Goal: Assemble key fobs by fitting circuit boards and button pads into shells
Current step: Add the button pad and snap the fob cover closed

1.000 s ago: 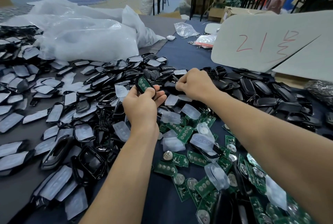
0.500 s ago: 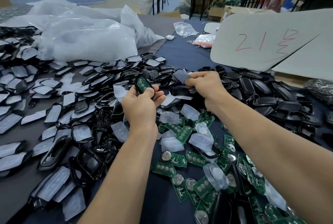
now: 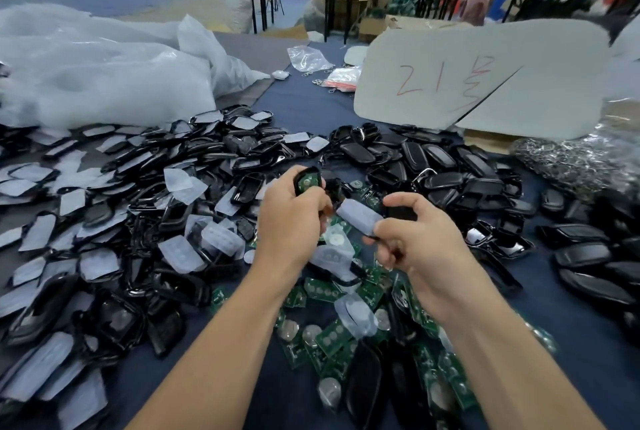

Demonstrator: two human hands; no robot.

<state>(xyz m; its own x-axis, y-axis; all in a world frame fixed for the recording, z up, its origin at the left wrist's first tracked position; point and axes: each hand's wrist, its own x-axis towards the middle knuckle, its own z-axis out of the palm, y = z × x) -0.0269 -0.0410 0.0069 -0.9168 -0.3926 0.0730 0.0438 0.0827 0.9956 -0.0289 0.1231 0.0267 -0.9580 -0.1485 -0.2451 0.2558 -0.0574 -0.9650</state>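
My left hand [image 3: 292,225] grips a black shell with a green circuit board [image 3: 306,181] seated in it, held upright above the table. My right hand [image 3: 415,239] pinches a shell piece with a translucent grey button pad [image 3: 358,216] on it, close to the right of the left hand. Loose green circuit boards [image 3: 332,334] and clear button pads [image 3: 355,313] lie scattered below my hands.
A heap of black shells with pads [image 3: 138,194] covers the left of the table, and closed black shell halves [image 3: 450,166] lie at the right. White plastic bags [image 3: 97,73] sit at the back left, a grey board marked in red [image 3: 485,80] at the back right.
My right hand picked up a padded shell piece from the pile and drew it back toward me, beside the left hand. The view shifted, so both hands sit lower in frame.
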